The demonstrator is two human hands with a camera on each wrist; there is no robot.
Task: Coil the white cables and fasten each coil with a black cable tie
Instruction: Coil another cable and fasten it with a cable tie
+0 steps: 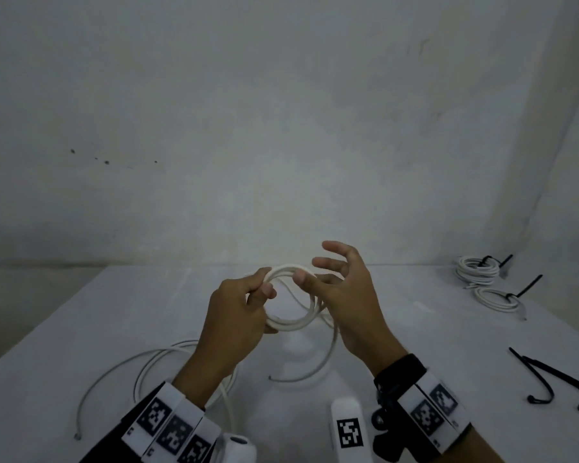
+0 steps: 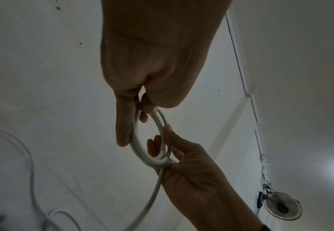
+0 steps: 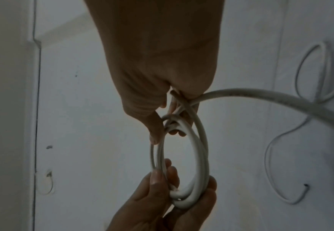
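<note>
1. Coil of round white plastic cable [image 1: 290,297] is held in the air above the white surface [image 1: 81,329]; left hand [image 1: 238,315] grasps its 9 o'clock side, so the loops stay together.
2. Right hand [image 1: 345,295] pinches the 3 o'clock side, probably guiding the loose tail [image 1: 318,365].
3. At 2 o'clock lie two tied white coils [image 1: 482,279]; thin black plastic cable ties [image 1: 555,379] at 4 o'clock; another loose white cable [image 1: 154,365] at 8 o'clock.

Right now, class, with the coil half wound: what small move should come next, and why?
Probably wind the loose tail into another loop: the left hand grips the round white cable coil, the right hand guides it, and no tie is on it yet.
</note>
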